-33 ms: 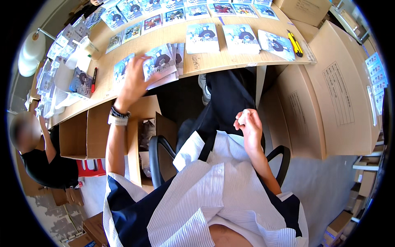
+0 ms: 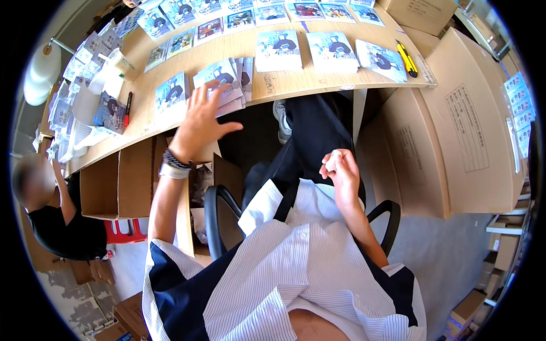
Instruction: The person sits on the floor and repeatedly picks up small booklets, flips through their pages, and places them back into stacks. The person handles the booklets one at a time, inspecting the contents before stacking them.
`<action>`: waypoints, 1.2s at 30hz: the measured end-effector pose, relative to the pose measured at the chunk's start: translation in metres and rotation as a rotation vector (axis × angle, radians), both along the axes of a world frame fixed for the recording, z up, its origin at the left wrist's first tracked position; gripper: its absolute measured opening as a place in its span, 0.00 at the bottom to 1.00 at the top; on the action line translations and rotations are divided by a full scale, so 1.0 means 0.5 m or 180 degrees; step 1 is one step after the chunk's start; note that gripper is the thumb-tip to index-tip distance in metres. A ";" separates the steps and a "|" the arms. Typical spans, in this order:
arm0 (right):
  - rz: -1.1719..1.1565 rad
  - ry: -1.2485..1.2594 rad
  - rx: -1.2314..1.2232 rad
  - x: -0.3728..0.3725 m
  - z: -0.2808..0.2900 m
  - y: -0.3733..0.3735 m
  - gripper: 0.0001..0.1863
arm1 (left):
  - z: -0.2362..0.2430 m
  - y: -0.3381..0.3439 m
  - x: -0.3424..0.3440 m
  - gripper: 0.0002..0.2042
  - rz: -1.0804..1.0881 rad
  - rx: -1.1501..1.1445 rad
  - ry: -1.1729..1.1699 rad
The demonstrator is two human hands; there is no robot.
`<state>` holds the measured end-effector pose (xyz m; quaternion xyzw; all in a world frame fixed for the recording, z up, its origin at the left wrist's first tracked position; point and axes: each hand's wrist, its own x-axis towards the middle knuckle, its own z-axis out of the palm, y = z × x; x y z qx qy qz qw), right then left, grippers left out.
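My left hand (image 2: 199, 122) is open, fingers spread, at the table's front edge. Its fingertips overlap a fanned pile of printed picture cards (image 2: 219, 74); whether they touch it I cannot tell. A neat stack of similar cards (image 2: 170, 91) lies just left of that hand. My right hand (image 2: 341, 173) is held above my lap with its fingers curled closed. Something small and whitish shows at its fingertips, too small to name. Farther right on the table are more card stacks: one (image 2: 278, 51), a second (image 2: 333, 52) and a slightly spread third (image 2: 380, 61).
Rows of picture cards (image 2: 239, 20) line the table's (image 2: 267, 85) far side. A yellow utility knife (image 2: 406, 58) lies at right. At left are a red marker (image 2: 128, 108), a drink cup (image 2: 120, 65) and a card box (image 2: 111, 112). Large cartons (image 2: 472, 125) stand right; a person (image 2: 51, 216) sits left.
My left hand has drawn back toward me and slightly right, uncovering the left card stack. My right hand has barely moved and stays curled.
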<state>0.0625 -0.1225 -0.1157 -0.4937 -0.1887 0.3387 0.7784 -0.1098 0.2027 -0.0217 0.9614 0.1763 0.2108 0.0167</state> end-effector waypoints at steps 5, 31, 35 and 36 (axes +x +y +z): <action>0.0166 -0.0021 -0.0030 -0.004 0.012 -0.008 0.12 | -0.027 -0.018 0.048 0.37 0.0351 0.0743 0.0196; 0.0430 -0.0200 -0.0036 -0.007 0.004 -0.013 0.16 | -0.014 -0.005 -0.023 0.15 0.1156 0.0812 -0.1398; 0.1115 -0.0366 -0.0020 -0.007 0.017 0.037 0.13 | 0.019 -0.075 0.001 0.18 0.0881 0.0404 -0.1129; 0.1314 -0.0437 -0.0080 -0.005 0.041 0.060 0.14 | 0.005 -0.078 0.011 0.19 0.0583 0.0756 -0.1202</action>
